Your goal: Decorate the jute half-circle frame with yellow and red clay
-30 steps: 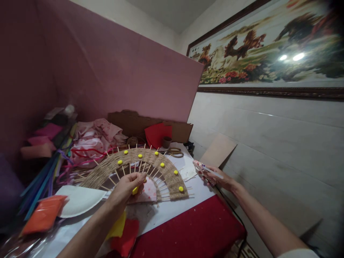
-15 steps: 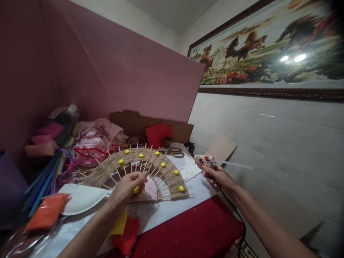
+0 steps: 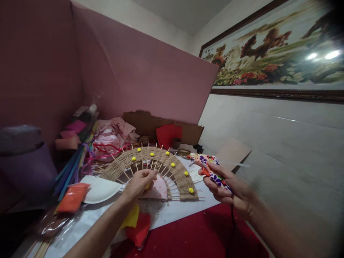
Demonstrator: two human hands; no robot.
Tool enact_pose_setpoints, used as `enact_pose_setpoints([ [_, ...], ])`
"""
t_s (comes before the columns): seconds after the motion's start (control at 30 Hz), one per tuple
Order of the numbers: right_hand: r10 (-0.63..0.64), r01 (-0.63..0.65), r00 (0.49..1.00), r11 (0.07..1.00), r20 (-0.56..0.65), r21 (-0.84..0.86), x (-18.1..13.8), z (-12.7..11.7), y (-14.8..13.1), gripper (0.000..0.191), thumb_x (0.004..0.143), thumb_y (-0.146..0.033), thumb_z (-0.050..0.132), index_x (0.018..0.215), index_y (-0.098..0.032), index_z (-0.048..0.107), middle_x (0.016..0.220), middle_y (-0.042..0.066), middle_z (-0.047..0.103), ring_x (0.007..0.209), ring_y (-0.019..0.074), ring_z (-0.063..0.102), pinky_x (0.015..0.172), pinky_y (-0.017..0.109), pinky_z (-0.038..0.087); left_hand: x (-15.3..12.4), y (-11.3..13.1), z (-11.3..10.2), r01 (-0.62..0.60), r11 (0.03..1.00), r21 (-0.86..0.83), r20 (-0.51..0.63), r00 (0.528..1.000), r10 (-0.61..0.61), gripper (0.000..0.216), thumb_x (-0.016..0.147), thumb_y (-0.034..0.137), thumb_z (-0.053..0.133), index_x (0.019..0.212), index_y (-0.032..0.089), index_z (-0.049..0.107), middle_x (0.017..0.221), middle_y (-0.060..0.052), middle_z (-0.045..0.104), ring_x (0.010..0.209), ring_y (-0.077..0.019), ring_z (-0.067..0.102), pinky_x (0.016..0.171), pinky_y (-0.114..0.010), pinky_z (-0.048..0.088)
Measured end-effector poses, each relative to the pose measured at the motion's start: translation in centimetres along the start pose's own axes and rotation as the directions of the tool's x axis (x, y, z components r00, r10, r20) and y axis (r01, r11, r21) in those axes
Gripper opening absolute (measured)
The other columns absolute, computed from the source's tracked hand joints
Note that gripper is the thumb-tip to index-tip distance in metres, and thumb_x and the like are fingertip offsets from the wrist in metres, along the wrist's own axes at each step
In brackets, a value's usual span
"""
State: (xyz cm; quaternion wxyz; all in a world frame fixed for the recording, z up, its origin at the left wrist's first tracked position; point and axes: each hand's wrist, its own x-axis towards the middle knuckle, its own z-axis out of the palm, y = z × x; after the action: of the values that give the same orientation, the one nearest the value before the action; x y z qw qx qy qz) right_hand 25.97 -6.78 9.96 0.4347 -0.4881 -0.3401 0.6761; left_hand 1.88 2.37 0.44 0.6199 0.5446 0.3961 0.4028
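Observation:
My left hand (image 3: 142, 183) is closed in a pinch, with a bit of yellow clay (image 3: 147, 185) showing under the fingers. It hovers over the inner part of a woven twine fan (image 3: 158, 155), built on thin wooden sticks and dotted with several yellow clay balls (image 3: 172, 165). A pink spotted half-circle (image 3: 158, 188) fills the fan's base. To the right, my right hand (image 3: 225, 181) grips a flower-patterned hot glue gun (image 3: 204, 159) by its handle. The nozzle points left, and a clear glue stick (image 3: 239, 164) sticks out of the back.
White folded plate (image 3: 99, 190), orange clay packet (image 3: 73, 197), and yellow (image 3: 131, 216) and red packets (image 3: 139, 231) lie in front. Pink fabric (image 3: 118, 130), pipe cleaners (image 3: 72, 168) and scissors (image 3: 184, 152) are behind. A cord hangs from the glue gun over red cloth (image 3: 188, 236).
The view has swung left. My right hand has turned the glue gun so its handle and trigger show and its nozzle is nearer the fan. My left hand keeps its pinch.

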Motion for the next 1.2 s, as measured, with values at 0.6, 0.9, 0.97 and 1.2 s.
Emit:
enact_pose_setpoints([
  [0.6, -0.253, 0.382, 0.915, 0.795, 0.315, -0.472, 12.9, 12.6, 3.6, 0.038, 0.076, -0.047, 0.057, 0.055, -0.019, 0.042, 0.042, -0.008, 0.038, 0.03, 0.0048, 0.032, 0.026, 0.016, 0.028, 0.3, 3.4, -12.0, 0.088, 0.813, 0.575, -0.708, 0.551, 0.441, 0.032, 0.076, 0.047, 0.05, 0.062, 0.019, 0.057, 0.062, -0.005, 0.062, 0.061, -0.0195, 0.056, 0.053, -0.026, 0.031],
  [0.9, -0.327, 0.469, 0.883, 0.614, 0.336, -0.635, 16.7, 14.7, 4.7, 0.038, 0.074, -0.045, 0.059, 0.049, -0.018, 0.047, 0.036, -0.007, 0.038, 0.034, 0.0061, 0.034, 0.035, 0.019, 0.024, 0.6, 2.2, -12.9, 0.181, 0.808, 0.561, -0.728, 0.574, 0.376, 0.035, 0.078, 0.047, 0.047, 0.06, 0.019, 0.058, 0.066, -0.009, 0.066, 0.065, -0.0213, 0.058, 0.055, -0.027, 0.033],
  [0.97, -0.351, 0.494, 0.869, 0.575, 0.35, -0.652, 17.1, 14.7, 5.0, 0.037, 0.074, -0.045, 0.058, 0.051, -0.018, 0.05, 0.037, -0.006, 0.039, 0.037, 0.0072, 0.036, 0.039, 0.02, 0.026, 0.9, 1.9, -13.2, 0.201, 0.81, 0.551, -0.734, 0.577, 0.357, 0.036, 0.078, 0.047, 0.047, 0.06, 0.018, 0.06, 0.068, -0.009, 0.068, 0.065, -0.0212, 0.059, 0.056, -0.027, 0.034],
  [1.2, -0.369, 0.509, 0.858, 0.513, 0.358, -0.691, 17.8, 15.2, 5.6, 0.037, 0.075, -0.042, 0.056, 0.048, -0.018, 0.045, 0.041, -0.006, 0.037, 0.04, 0.0074, 0.033, 0.041, 0.022, 0.024, 1.1, 1.6, -13.1, 0.23, 0.807, 0.543, -0.727, 0.61, 0.316, 0.04, 0.077, 0.05, 0.046, 0.056, 0.019, 0.062, 0.065, -0.008, 0.068, 0.061, -0.0203, 0.059, 0.053, -0.027, 0.034],
])
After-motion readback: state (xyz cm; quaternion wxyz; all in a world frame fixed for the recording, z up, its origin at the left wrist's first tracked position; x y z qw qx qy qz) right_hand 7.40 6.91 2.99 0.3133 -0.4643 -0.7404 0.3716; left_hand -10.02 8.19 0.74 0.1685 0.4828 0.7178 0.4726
